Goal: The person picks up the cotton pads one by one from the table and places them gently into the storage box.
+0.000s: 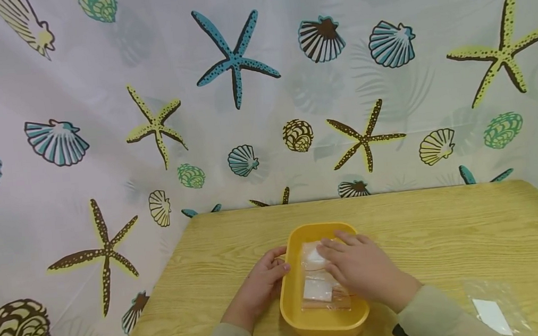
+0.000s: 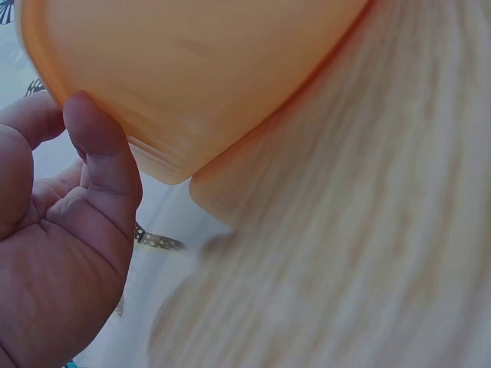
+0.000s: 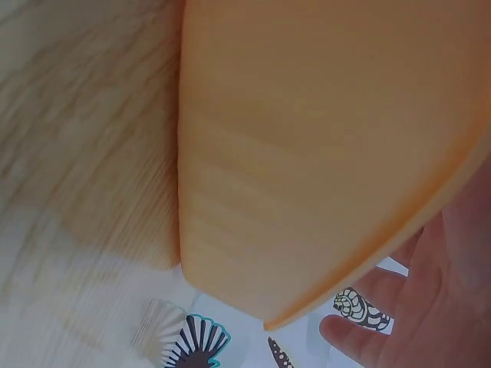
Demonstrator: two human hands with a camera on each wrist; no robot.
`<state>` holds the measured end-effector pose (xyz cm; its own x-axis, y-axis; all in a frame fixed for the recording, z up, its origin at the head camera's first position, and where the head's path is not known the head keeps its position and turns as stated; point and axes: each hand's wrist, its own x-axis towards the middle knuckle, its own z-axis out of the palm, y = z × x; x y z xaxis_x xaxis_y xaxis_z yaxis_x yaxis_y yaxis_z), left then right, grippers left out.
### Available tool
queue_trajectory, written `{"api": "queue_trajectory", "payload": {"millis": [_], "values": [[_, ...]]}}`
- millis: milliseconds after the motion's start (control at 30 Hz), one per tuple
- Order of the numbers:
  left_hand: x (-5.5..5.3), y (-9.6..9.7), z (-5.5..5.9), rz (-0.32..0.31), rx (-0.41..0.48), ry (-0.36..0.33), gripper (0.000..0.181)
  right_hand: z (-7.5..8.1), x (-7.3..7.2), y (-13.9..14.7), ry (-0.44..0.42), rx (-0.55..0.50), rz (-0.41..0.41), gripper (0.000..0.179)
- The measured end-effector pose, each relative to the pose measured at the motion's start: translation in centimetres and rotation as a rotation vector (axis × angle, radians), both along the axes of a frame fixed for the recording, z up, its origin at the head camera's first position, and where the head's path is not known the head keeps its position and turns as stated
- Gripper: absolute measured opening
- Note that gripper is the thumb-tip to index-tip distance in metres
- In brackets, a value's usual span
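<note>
A yellow plastic bin (image 1: 324, 322) stands on the table in the head view. Clear plastic packets (image 1: 317, 290) lie inside it, with white pieces and thin light-brown strips showing through. My left hand (image 1: 262, 280) grips the bin's left side. In the left wrist view, the thumb (image 2: 100, 142) lies against the rim with other fingers behind it. My right hand (image 1: 361, 266) reaches over the right rim, fingers extended across the packets, covering part of them. From the right wrist, the bin's outer wall (image 3: 307, 153) fills most of the view, with this hand's fingers (image 3: 368, 337) past the rim.
A clear plastic bag (image 1: 493, 314) with a white piece inside lies on the wooden table (image 1: 448, 237) at the right. A curtain (image 1: 268, 109) printed with starfish and shells hangs behind the table and along its left side.
</note>
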<state>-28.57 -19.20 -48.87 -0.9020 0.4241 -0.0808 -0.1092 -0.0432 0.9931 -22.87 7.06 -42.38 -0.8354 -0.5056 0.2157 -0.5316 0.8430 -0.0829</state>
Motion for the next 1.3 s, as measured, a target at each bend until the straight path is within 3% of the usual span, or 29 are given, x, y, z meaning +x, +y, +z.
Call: {"api": "queue_trajectory", "payload": {"millis": [433, 867, 1300], "values": [[0.0, 0.1, -0.1, 0.015, -0.017, -0.009, 0.054, -0.7, -0.2, -1.0, 0.011, 0.014, 0.049, 0.052], [0.2, 0.0, 0.2, 0.030, -0.064, 0.006, 0.055, -0.8, 0.3, 0.3, -0.009, -0.011, 0.044, 0.053], [0.1, -0.1, 0.1, 0.040, -0.083, 0.010, 0.054, -0.6, 1.2, 2.5, 0.045, -0.041, 0.072, 0.051]]}}
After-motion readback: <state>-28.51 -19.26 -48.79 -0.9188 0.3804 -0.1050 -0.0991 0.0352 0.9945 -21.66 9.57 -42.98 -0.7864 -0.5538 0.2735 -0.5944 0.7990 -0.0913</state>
